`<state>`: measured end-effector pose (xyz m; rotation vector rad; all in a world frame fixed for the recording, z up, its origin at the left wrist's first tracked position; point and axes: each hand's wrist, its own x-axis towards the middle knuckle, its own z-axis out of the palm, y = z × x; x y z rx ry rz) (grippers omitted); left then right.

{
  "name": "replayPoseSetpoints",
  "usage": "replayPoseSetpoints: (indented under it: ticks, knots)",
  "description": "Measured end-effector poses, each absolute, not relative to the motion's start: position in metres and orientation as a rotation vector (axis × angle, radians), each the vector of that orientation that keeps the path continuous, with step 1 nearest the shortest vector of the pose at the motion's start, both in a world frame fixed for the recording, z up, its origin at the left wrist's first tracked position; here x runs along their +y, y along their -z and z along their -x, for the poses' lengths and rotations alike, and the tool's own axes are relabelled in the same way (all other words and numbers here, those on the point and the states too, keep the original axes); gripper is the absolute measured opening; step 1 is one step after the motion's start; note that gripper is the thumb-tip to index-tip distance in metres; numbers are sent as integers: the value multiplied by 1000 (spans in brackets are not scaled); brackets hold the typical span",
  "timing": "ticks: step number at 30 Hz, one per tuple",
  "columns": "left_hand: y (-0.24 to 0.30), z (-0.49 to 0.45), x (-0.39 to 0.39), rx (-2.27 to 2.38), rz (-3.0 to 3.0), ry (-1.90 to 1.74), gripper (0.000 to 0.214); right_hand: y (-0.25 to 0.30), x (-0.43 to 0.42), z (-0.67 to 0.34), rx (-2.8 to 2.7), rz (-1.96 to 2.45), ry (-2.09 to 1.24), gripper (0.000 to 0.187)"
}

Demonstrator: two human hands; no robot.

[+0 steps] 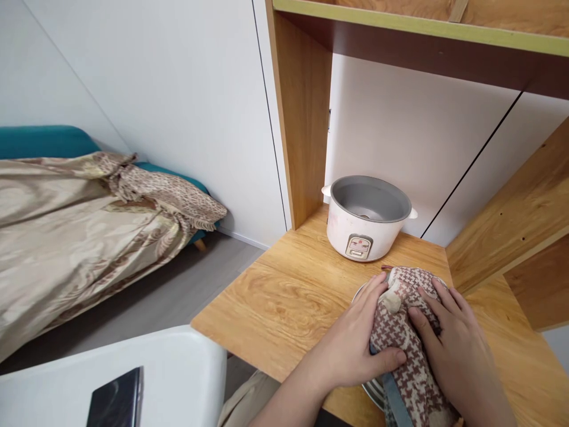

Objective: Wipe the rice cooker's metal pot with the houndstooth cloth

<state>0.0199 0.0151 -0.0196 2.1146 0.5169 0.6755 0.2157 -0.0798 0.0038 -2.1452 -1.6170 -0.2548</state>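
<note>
A brown-and-white houndstooth cloth with a blue-grey edge lies bunched under both my hands. My left hand grips its left side, with the thumb across the front and the fingers along the far edge. On its right side, my right hand is curved over the fabric and holds it. Beneath the cloth, the shiny rim of a round metal piece shows at the left; most of it is hidden. Just beyond my hands stands a white rice cooker without a lid, its grey inside visible.
The wooden tabletop has a shelf above it and wooden side panels. At lower left, a dark flat object rests on a white surface. A sofa with a patterned cover stands against the wall.
</note>
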Motion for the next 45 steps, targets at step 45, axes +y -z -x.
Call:
replayPoseSetpoints:
  ticks: [45]
  knots:
    - [23,-20,16,532,-2114,-665,110,-5,-80,-215,-1725,2124,209,51]
